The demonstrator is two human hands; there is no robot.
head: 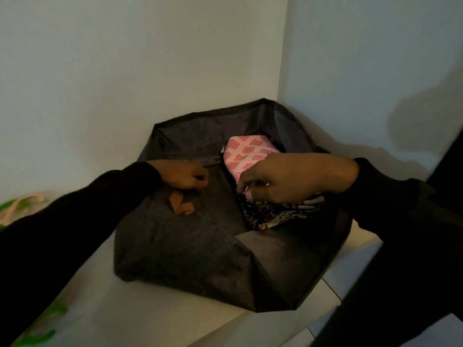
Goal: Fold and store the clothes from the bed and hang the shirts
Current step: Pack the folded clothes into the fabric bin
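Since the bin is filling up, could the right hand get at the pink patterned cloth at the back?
Probably yes: the right hand hovers just over the pink patterned cloth, and the dark fabric bin is open above it.

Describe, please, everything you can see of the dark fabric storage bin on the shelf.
The dark fabric storage bin is soft, charcoal and felt-like, sagging out of shape on a white shelf in the corner. A tan tab sits on its near flap. The left hand grips its edge; the right hand reaches inside, onto a pink patterned cloth and a dark printed cloth.
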